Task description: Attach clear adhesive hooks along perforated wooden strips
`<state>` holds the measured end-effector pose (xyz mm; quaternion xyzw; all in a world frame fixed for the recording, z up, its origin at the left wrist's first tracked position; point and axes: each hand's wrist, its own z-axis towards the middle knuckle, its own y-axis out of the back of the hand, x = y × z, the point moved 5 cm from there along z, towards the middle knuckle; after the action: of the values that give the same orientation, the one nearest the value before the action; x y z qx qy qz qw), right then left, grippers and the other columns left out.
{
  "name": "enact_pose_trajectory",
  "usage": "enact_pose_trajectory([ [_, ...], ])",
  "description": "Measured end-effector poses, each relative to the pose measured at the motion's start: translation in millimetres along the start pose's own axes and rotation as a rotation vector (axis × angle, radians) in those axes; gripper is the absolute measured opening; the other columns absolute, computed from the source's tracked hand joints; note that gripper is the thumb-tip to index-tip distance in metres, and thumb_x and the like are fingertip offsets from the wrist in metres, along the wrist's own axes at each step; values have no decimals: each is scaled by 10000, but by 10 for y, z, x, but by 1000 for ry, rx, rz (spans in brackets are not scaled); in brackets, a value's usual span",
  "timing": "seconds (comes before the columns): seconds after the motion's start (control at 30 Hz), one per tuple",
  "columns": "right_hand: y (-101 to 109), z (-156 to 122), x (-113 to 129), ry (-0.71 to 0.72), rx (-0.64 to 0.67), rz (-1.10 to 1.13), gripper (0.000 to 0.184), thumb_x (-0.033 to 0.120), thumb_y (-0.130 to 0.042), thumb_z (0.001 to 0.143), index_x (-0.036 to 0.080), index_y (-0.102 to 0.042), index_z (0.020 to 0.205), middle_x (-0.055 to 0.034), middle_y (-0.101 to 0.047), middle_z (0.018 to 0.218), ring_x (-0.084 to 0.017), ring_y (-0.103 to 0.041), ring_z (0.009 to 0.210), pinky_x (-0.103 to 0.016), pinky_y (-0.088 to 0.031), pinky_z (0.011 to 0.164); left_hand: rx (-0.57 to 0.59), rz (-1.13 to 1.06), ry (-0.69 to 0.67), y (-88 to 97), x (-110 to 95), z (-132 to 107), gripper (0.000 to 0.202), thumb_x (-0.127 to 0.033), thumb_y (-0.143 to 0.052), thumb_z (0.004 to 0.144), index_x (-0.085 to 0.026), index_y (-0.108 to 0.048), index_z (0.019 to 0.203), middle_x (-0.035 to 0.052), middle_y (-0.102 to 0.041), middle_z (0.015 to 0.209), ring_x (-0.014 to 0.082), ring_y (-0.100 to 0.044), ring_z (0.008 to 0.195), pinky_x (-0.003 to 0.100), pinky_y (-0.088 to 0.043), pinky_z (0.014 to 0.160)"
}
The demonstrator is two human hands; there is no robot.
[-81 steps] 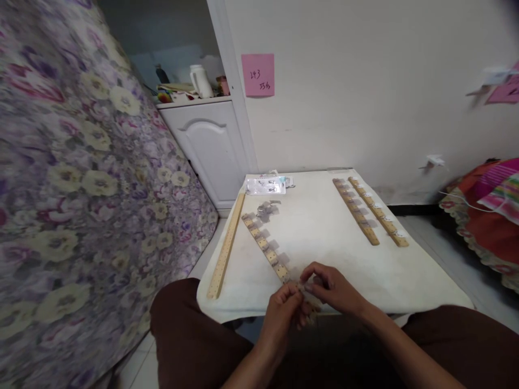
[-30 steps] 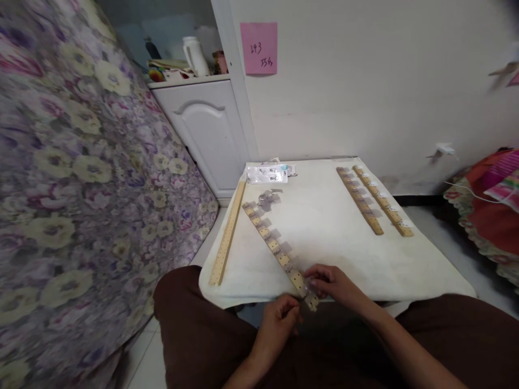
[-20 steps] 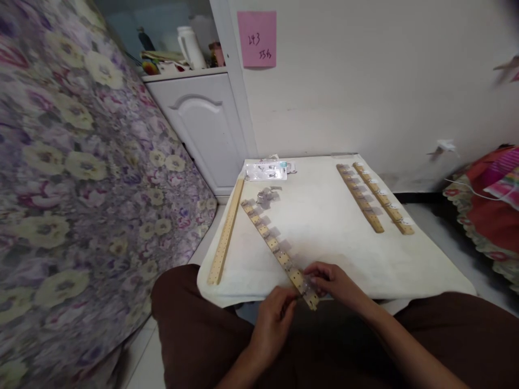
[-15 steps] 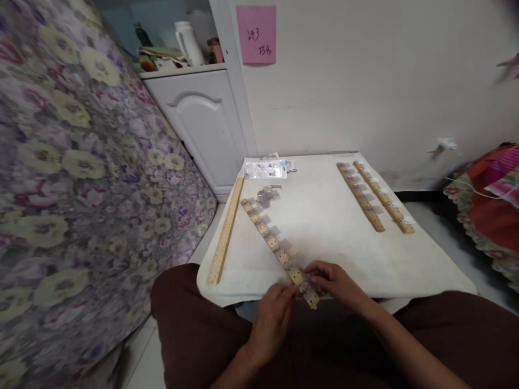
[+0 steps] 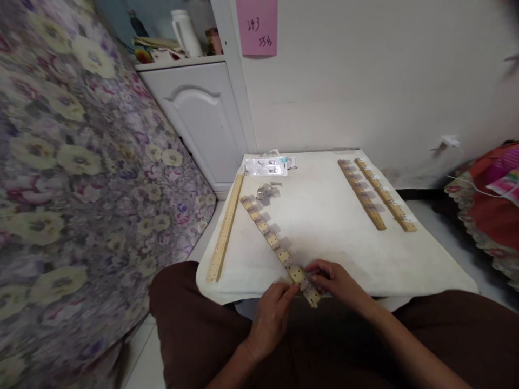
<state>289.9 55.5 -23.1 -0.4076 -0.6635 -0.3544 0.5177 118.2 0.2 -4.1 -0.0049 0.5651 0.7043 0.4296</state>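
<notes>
A wooden strip with holes (image 5: 273,240) lies slantwise on the table, its near end jutting past the front edge. Clear plastic tabs with small metal parts are spaced along it. My left hand (image 5: 273,308) grips the strip's left side near that end, thumb and fingers pressed to it. From the right, my right hand (image 5: 330,275) pinches a clear plastic tab (image 5: 308,279) at the strip's edge; its fingertips are partly hidden. Beyond the strip's far end rests a small pile of clear tabs and metal hooks (image 5: 267,192).
A bare strip with holes (image 5: 225,237) lies along the table's left side. Two strips with clear tabs, one (image 5: 360,194) beside another (image 5: 385,195), lie at the right. Clear packaging (image 5: 265,166) sits at the back left. A floral curtain (image 5: 101,189) hangs left of the white-covered table (image 5: 344,254).
The camera view has tilted slightly downward. Both hands keep their hold at the strip's near end, with only slight finger movement.
</notes>
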Motion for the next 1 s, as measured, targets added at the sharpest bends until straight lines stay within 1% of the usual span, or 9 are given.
enact_pose_trajectory([
  [0.1,-3,1,-2,-13,3,9,203,297,-576,782,172,-605,939,11,-572,711,-119,-508,600,-239,-432,548,2,2,1,-6,5,-2,540,-41,-354,857,-266,-408,1344,73,-573,979,169,-530,870,301,-487,728],
  [0.33,-1,2,-5,-19,-7,-20,190,297,-563,782,187,-606,931,20,-561,684,-124,-506,597,-239,-426,548,12,54,-1,-1,-8,10,476,-83,-363,877,-247,-452,1314,83,-598,951,179,-551,861,313,-497,725],
  [0.5,20,-6,21,58,-56,-203,175,232,-528,795,178,-619,935,14,-567,666,-131,-505,604,-236,-402,553,25,118,-38,-32,8,-5,453,-94,-375,882,-223,-453,1309,89,-604,979,184,-546,869,320,-488,738],
  [0.67,-2,-29,82,94,-85,-324,162,234,-558,783,183,-617,924,5,-598,681,-145,-528,629,-246,-406,575,62,168,-27,-54,16,-6,428,-101,-378,883,-211,-472,1286,80,-607,976,190,-540,860,319,-479,741],
  [0.83,-18,-34,124,85,-106,-372,149,229,-560,771,191,-616,903,4,-614,681,-153,-539,636,-250,-403,581,84,204,-32,-43,-1,17,392,-116,-380,887,-196,-489,1254,79,-602,956,190,-530,839,313,-475,723],
  [1.0,-12,-20,109,64,-116,-381,148,220,-563,752,186,-615,886,11,-607,667,-142,-534,620,-233,-390,564,68,210,-49,-47,-1,18,386,-108,-377,886,-191,-486,1247,74,-596,944,185,-526,828,311,-470,706],
])
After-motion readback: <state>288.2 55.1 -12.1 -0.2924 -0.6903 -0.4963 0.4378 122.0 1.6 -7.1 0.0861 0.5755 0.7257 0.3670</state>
